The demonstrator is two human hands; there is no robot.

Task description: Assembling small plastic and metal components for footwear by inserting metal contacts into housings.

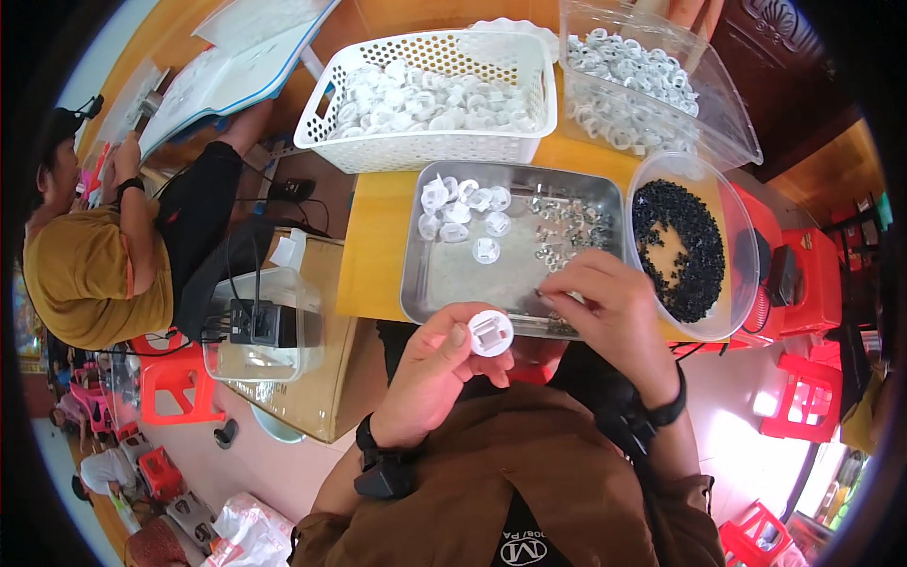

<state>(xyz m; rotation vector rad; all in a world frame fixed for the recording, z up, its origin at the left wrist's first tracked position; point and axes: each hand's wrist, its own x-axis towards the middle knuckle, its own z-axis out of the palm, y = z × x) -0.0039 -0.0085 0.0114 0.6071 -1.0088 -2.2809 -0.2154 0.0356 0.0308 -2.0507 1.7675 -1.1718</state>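
Note:
My left hand [427, 369] grips a round white plastic part [491, 327] near the tray's front edge, its face with a slotted recess turned up. My right hand [609, 307] is closed in a pinch over the tray's front right, with a tiny dark piece [540, 294] just showing at the fingertips; its kind is too small to tell. Under and beyond the hands lies a shallow metal tray [453, 279]. Several similar white parts [457, 210] sit in its back left, and small shiny metal pieces [565, 227] are scattered on its right side.
Behind the tray stand a white perforated basket [425, 151] of white parts and a clear bin [727, 123] of small white rings. A clear round tub [742, 274] of small black pieces is at right. A co-worker [90, 260] sits at left near a carton [316, 378].

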